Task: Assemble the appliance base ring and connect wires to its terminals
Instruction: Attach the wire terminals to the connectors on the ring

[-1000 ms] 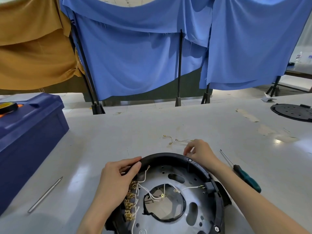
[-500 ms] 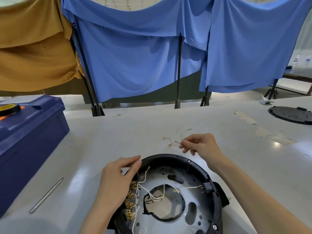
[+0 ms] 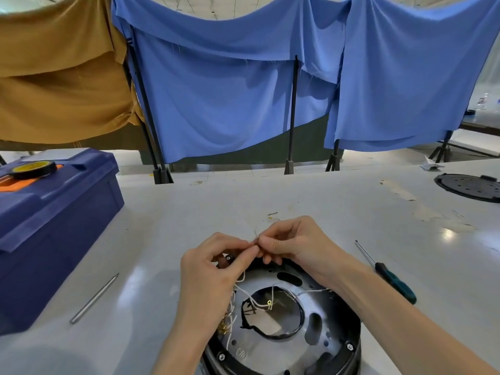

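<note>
We pinch a thin pale wire [image 3: 255, 236] between the fingertips of our left hand [image 3: 213, 274] and right hand [image 3: 295, 244], above the far rim of the round black base ring [image 3: 354, 355] on the smooth white table [image 3: 297, 201]; white leads [image 3: 244, 292] cross its grey metal plate [image 3: 284, 350].

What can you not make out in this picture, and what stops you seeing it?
Head view:
The thin wire pinched by left hand and right hand: too fine, blurred, ends hidden by fingertips.
The gold terminals: mostly behind the left wrist.
The base ring: near rim cut by the bottom edge.
The black disc: cut by the right edge.
</note>
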`<state>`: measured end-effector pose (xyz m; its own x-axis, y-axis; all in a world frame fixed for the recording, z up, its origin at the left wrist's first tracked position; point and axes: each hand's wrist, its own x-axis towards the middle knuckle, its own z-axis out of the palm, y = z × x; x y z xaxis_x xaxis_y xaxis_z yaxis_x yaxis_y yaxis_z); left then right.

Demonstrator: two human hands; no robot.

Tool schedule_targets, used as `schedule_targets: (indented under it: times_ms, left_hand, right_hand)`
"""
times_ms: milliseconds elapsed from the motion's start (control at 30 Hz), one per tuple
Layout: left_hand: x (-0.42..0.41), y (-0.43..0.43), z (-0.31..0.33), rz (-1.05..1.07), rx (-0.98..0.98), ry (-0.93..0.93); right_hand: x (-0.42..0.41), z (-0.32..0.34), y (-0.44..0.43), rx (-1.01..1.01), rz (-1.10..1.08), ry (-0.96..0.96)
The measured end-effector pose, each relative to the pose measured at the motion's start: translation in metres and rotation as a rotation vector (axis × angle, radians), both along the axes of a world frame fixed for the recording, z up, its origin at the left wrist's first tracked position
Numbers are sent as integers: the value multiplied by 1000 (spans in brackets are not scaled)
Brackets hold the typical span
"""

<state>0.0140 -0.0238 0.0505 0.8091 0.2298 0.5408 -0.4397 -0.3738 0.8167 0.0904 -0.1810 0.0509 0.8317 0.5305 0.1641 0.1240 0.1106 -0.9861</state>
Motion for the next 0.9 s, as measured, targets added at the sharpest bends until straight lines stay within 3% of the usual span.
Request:
schedule_targets:
  times_ms: [133,300,400,567,767,900]
  left_hand:
    - [-4,-3,-4,68,60,-38]
    - [-6,4,-14,344,742,-378]
    - [-10,7,-20,411,893,-490]
    - [-14,9,-24,432,971,-525]
    - [-18,7,-25,412,930,-587]
    - [-17,10,-24,379,652,-449]
  right_hand:
    - [-4,2,3,17,-93,120]
    - [-10,10,-1,-80,78,316]
    - [-12,12,-2,-17,187,472]
    - [-11,10,-6,34,208,592]
    - [-24,12,-2,-48,143,338]
    - [-25,11,-5,-62,126,313]
